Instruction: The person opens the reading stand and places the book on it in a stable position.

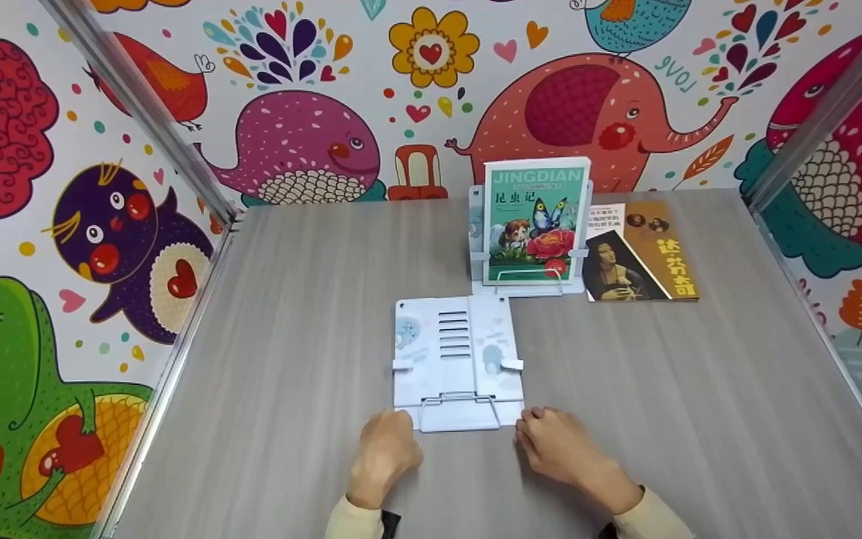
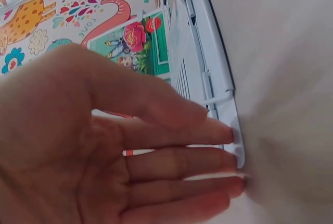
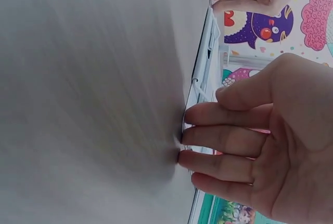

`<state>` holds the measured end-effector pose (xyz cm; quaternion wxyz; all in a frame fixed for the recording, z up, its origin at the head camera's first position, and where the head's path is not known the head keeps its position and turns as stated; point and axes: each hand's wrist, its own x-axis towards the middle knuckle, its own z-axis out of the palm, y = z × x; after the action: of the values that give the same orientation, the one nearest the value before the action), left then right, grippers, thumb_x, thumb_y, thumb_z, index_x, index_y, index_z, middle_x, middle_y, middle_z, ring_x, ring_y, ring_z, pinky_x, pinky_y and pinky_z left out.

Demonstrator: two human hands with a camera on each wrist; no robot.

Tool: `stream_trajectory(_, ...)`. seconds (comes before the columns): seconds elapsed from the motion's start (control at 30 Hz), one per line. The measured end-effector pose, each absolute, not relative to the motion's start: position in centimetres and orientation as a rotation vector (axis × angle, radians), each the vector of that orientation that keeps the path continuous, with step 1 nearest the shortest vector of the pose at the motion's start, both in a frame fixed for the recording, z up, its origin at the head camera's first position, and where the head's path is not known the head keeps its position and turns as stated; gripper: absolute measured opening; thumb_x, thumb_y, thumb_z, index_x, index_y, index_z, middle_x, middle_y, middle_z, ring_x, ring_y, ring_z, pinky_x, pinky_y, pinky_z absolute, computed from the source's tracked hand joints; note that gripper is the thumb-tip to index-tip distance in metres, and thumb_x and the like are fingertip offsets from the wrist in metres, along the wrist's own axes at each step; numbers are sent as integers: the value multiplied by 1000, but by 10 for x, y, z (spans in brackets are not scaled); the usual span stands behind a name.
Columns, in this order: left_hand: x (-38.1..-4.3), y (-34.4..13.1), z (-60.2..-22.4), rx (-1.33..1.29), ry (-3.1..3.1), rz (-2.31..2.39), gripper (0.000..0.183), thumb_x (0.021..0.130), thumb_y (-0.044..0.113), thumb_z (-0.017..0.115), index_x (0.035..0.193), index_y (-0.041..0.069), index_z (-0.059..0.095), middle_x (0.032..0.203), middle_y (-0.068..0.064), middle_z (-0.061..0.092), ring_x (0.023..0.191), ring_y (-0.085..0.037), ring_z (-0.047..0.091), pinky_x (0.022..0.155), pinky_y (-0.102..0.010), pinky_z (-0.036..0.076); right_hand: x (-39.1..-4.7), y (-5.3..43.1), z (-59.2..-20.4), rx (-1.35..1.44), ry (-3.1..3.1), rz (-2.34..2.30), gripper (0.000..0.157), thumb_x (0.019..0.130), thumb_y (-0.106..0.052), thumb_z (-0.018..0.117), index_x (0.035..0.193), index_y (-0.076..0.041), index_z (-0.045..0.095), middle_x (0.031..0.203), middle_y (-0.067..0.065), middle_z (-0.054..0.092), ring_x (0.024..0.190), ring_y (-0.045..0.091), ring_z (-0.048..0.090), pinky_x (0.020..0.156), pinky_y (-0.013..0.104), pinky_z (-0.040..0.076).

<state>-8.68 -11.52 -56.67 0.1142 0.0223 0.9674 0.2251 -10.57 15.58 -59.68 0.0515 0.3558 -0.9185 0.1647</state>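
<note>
A white book stand (image 1: 416, 382) lies flat on the table, with slots down its middle, side clips and a wire page holder at its near edge. At its near left corner is my left hand (image 1: 388, 445). In the left wrist view the fingers (image 2: 171, 162) are fairly straight and touch the stand's edge, the thumb lying along the index finger. My right hand (image 1: 558, 445) is at the near right corner. In the right wrist view its extended fingers (image 3: 223, 139) reach the stand's edge and the tabletop. Neither hand visibly grips the stand.
Behind, a second white stand (image 1: 477, 224) props up a green children's book (image 1: 528, 202) with a butterfly cover. To its right, a brown and white book (image 1: 636, 254) lies on the grey wooden table (image 1: 288, 337). Cartoon-printed panels (image 1: 431, 112) enclose the table's back and sides.
</note>
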Motion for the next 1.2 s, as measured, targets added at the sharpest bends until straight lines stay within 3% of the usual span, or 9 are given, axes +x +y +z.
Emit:
stream_trajectory(0.13,-87,-107,-569,101,2883,635,16,75,-9,66,65,1,60,59,0,43,56,-13,36,50,-29,38,-112,164,-592,985,-2860,650,28,89,-5,69,64,-9,57,56,-1,55,52,4,45,46,23,40)
stream_trajectory(0.23,-91,-109,-571,169,2914,668,24,79,-6,64,60,5,55,58,3,39,56,-12,33,49,-28,37,-119,167,-591,924,-2873,753,23,89,-3,69,67,-7,64,56,-2,58,54,0,40,47,21,40)
stream_trajectory(0.4,-122,-138,-570,56,2713,968,30,96,9,54,66,12,52,60,5,39,55,-11,36,48,-25,33,-131,160,-600,785,-2849,974,5,89,-1,72,86,-3,76,72,2,72,62,2,55,54,23,50)
stream_trajectory(0.53,-160,-163,-580,-169,2647,1173,26,102,18,50,81,7,62,69,-1,51,61,-15,46,54,-26,40,-139,145,-608,686,-2874,1184,3,89,-3,73,87,-3,75,77,2,73,68,6,63,60,22,53)
stream_trajectory(0.67,-190,-169,-602,-204,2674,1353,25,102,16,52,109,-2,68,94,-12,67,84,-20,61,72,-34,54,-145,133,-610,611,-2904,1241,8,85,-2,77,79,-4,71,70,0,69,62,3,58,55,19,48)
stream_trajectory(0.77,-203,-166,-614,-213,2637,1496,29,101,14,55,121,-4,67,109,-16,69,96,-24,65,83,-37,56,-149,127,-609,558,-2929,1230,14,80,2,79,75,-4,68,67,1,67,60,5,55,52,19,46)
stream_trajectory(1.0,-218,-158,-622,-275,2598,1650,25,96,7,61,115,-6,69,97,-14,70,77,-14,62,68,-22,52,-155,125,-607,488,-2965,1227,16,75,7,78,71,-3,66,65,2,64,58,9,53,49,20,44)
stream_trajectory(1.2,-225,-154,-624,-342,2621,1669,20,92,5,67,109,-5,72,90,-10,69,74,-12,60,65,-21,50,-154,126,-608,417,-2942,1227,17,75,5,80,71,-5,66,65,2,64,59,8,53,50,20,44)
